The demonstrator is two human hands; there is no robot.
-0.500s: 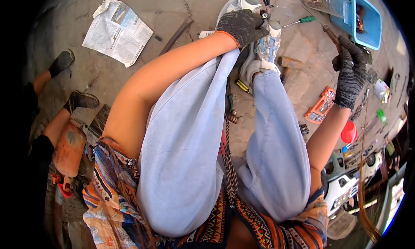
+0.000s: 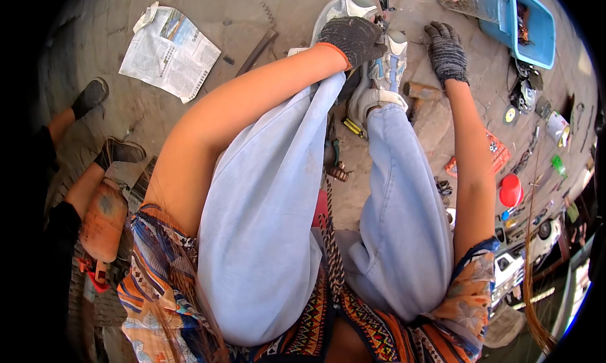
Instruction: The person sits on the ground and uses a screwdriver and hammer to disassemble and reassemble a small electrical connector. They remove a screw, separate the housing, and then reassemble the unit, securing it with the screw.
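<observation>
My left hand [image 2: 351,40], in a dark grey knitted glove with an orange cuff, is closed beside the grey-white shoes [image 2: 390,63]. Its fingertips are on a small dark metal part [image 2: 380,22], too small to make out. Over the floor right of the shoes is my right hand [image 2: 447,55], in a grey and black glove, palm down with its fingers stretched out. What lies under its palm is hidden. A hammer [image 2: 424,90] with a rusty brown head lies just below, between this hand and my right shoe. A yellow-and-black tool [image 2: 353,126] rests between my legs.
A blue bin [image 2: 548,32] stands at the far right. Below it are dark metal parts [image 2: 524,92], an orange tool case [image 2: 499,153] and a red bowl [image 2: 510,190]. Newspaper [image 2: 169,52] lies at the far left. Another person's shoes [image 2: 120,150] and an orange tank [image 2: 104,221] are left.
My right hand has let go of the brown-handled tool and moved left, over where the green-handled screwdriver lay. That screwdriver is now out of sight. My left hand has stayed by the shoes.
</observation>
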